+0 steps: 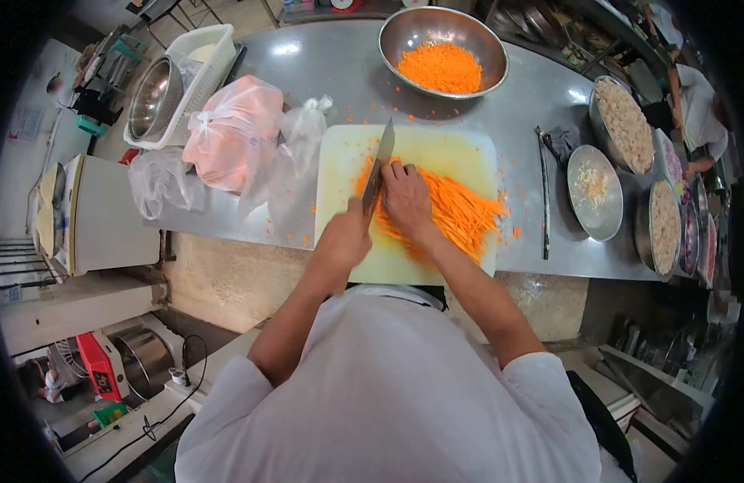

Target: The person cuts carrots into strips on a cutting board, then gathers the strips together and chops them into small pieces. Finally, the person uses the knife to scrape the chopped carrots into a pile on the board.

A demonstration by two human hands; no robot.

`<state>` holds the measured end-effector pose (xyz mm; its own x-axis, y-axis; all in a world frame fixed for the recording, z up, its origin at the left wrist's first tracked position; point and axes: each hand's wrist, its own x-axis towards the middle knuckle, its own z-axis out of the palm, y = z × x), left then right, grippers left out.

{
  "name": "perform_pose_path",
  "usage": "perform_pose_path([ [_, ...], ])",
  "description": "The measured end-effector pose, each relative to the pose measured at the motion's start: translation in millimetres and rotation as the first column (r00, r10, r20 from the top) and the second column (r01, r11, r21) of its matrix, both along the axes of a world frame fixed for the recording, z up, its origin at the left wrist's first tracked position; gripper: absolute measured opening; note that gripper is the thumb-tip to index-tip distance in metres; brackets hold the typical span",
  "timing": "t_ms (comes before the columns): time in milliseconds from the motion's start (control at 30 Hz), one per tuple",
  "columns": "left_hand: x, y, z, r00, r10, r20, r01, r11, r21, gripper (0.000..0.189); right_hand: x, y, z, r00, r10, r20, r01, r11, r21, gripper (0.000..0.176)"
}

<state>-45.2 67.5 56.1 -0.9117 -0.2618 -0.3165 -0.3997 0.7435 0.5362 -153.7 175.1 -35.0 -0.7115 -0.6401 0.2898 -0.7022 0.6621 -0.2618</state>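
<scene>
Gripping a knife (378,169) by its handle in the left hand (342,241), fingers closed snugly around it. Blade slanted away toward the far side of a pale cutting board (338,157), set at the left end of a pile of orange strips (462,211) (carrot, by the look of them). Resting the right hand (407,196) on the pile, just beside the blade, with fingers bent and bunched together over the strips; cannot tell whether pinching any of them. Strips fanned out across the board to its right edge, with orange specks (305,238) scattered on the metal counter (332,72) around it.

Beyond the board, at the far edge, a steel bowl (493,58) with finely chopped orange bits (440,68) inside. To the left, a filled plastic bag (235,133) (orange things showing through) beside a crumpled clear bag (301,145); farther left, a white basket (220,63) with a metal bowl (156,97) tilted in it. To the right, a dark rod (545,197) laid from near to far, then a shallow bowl (580,216) of yellowish bits, then two deep bowls of pale chunks (624,125).

At near left, below the counter, a red-fronted machine (94,358) with marks on its dark panel, too small to read; likewise the print on a wall sheet (26,126) at far left.
</scene>
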Motion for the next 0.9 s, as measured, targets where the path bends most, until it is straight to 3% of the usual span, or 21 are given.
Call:
perform_pose_path([
  [67, 20, 7, 14, 0.998, 0.019, 0.061, -0.020, 1.000, 0.023, 0.022, -6, -7, 1, 1.000, -0.009, -0.007, 0.009, 1.000, -0.024, 0.017],
  [133, 27, 20, -12, 0.999, 0.047, -0.024, -0.045, 0.996, 0.071, 0.022, -4, -5, 0, 1.000, -0.006, 0.002, 0.006, 0.999, -0.046, 0.017],
  [167, 14, 18, -46, 0.997, 0.069, 0.038, -0.068, 0.997, -0.022, 0.024, -2, -3, 1, 1.000, -0.003, 0.009, 0.004, 0.999, -0.040, 0.017],
  [200, 3, 10, -49, 0.996, 0.074, 0.045, -0.073, 0.997, -0.015, 0.024, -1, -2, 5, 1.000, 0.002, 0.016, -0.001, 0.999, -0.038, 0.018],
  [233, -11, -2, -49, 0.998, 0.037, -0.058, -0.036, 0.999, 0.013, 0.024, -2, -2, 8, 1.000, 0.004, 0.014, -0.004, 0.999, -0.038, 0.019],
  [267, -15, -9, -49, 0.986, 0.006, -0.165, 0.000, 0.999, 0.037, 0.025, -2, 0, 6, 1.000, 0.009, 0.009, -0.009, 0.999, -0.033, 0.019],
  [367, 9, -10, 1, 0.996, 0.026, -0.087, -0.027, 1.000, -0.014, 0.022, -13, -4, 11, 0.997, 0.004, 0.079, -0.002, 1.000, -0.025, 0.021],
  [400, 19, -8, 5, 0.998, 0.055, -0.011, -0.055, 0.998, -0.040, 0.021, -17, -3, 22, 0.973, -0.029, 0.228, 0.050, 0.995, -0.086, 0.020],
  [433, 22, -7, -7, 0.997, 0.066, -0.039, -0.068, 0.997, -0.040, 0.019, -18, -1, 27, 0.924, -0.052, 0.378, 0.110, 0.985, -0.134, 0.019],
  [467, 21, -9, -23, 0.997, 0.066, -0.036, -0.067, 0.997, -0.039, 0.019, -23, 2, 30, 0.923, -0.053, 0.380, 0.111, 0.985, -0.133, 0.019],
  [533, 16, -12, -39, 0.993, 0.055, -0.108, -0.061, 0.997, -0.046, 0.026, -45, 3, 31, 0.895, 0.001, 0.446, 0.076, 0.985, -0.156, 0.024],
  [667, 27, -20, -2, 0.991, 0.010, -0.131, -0.018, 0.998, -0.063, 0.024, -78, 8, -3, 0.922, 0.144, 0.360, -0.045, 0.962, -0.268, 0.030],
  [733, 32, -19, -4, 0.996, 0.080, -0.033, -0.082, 0.993, -0.080, 0.024, -76, 13, -3, 0.850, 0.290, 0.439, -0.234, 0.956, -0.178, 0.033],
  [867, 26, -30, -38, 0.998, 0.015, -0.069, -0.021, 0.996, -0.082, 0.026, -68, 17, 0, 0.799, 0.323, 0.508, -0.278, 0.946, -0.164, 0.031],
  [900, 27, -28, -10, 0.998, 0.002, -0.069, -0.006, 0.998, -0.063, 0.026, -65, 19, 1, 0.818, 0.321, 0.477, -0.240, 0.945, -0.223, 0.029],
])
